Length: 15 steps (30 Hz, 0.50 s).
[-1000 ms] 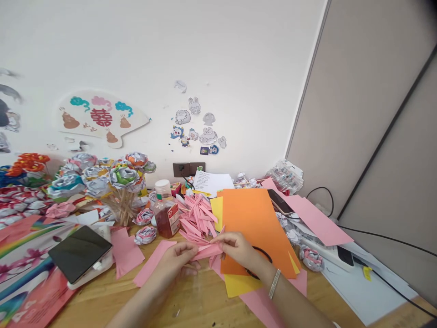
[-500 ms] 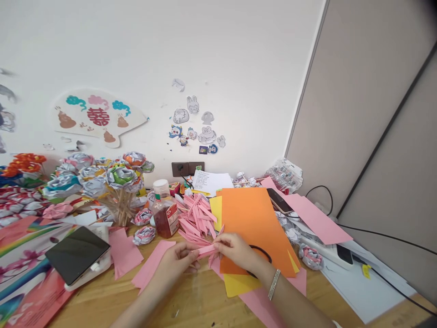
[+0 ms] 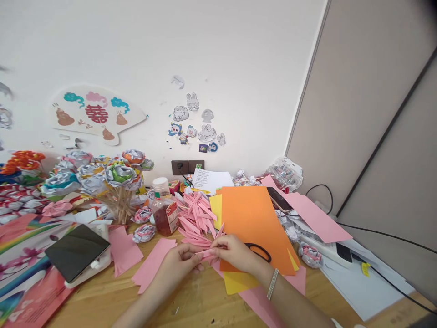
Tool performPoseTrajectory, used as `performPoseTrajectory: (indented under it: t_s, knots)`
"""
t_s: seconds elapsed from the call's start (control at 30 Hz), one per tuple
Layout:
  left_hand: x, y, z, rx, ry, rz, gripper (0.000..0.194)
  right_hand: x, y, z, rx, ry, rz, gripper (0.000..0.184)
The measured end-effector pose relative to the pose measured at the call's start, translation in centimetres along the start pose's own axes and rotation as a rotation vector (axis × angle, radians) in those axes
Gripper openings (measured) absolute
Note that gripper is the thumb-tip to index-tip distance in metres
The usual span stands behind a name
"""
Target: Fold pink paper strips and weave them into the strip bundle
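Observation:
My left hand (image 3: pixel 179 264) and my right hand (image 3: pixel 232 252) meet over the wooden desk (image 3: pixel 194 305) and pinch a small folded pink paper strip (image 3: pixel 205 254) between their fingertips. My right wrist wears a bracelet (image 3: pixel 272 284). Just behind the hands lies a pile of folded pink strips (image 3: pixel 195 216). Under my right hand lie an orange sheet (image 3: pixel 251 218) over a yellow sheet (image 3: pixel 239 282), with black scissors (image 3: pixel 259 250) on the orange one. A flat pink paper piece (image 3: pixel 153 264) lies left of my left hand.
A bottle with red liquid (image 3: pixel 165 212) stands behind the strips. Paper roses on sticks (image 3: pixel 116 180) crowd the back left. A dark tablet (image 3: pixel 77 250) lies at left, a phone (image 3: pixel 278 199) at right. Pink sheets (image 3: pixel 317 218), white papers and cables fill the right side.
Both hands have drawn closer together, and the pink strip between them looks shorter, more folded up. The view has tilted slightly.

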<state>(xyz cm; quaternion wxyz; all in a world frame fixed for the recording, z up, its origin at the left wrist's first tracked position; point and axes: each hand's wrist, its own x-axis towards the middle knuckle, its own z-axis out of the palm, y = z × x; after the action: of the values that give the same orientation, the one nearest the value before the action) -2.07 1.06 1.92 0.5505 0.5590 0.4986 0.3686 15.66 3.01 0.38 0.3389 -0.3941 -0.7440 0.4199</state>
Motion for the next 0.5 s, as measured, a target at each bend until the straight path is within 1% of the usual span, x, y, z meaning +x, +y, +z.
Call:
performPoseTrajectory:
  t_s: [0.1, 0.17, 0.37, 0.5]
  knots:
    - [0.05, -0.06, -0.16, -0.059, -0.024, -0.061, 0.023, -0.02, 0.05, -0.05, 0.002, -0.003, 0.009, 0.018]
    - [-0.01, -0.10, -0.22, -0.060, -0.017, -0.065, 0.022, -0.05, 0.15, -0.04, 0.014, -0.014, 0.023, 0.019]
    - [-0.16, -0.33, -0.07, 0.010, -0.016, -0.003, 0.019, -0.13, 0.22, -0.24, 0.001, -0.042, 0.011, 0.020]
    - [-0.09, -0.52, 0.13, 0.111, 0.015, 0.093, 0.017, -0.14, 0.35, -0.35, -0.059, -0.042, -0.025, 0.020]
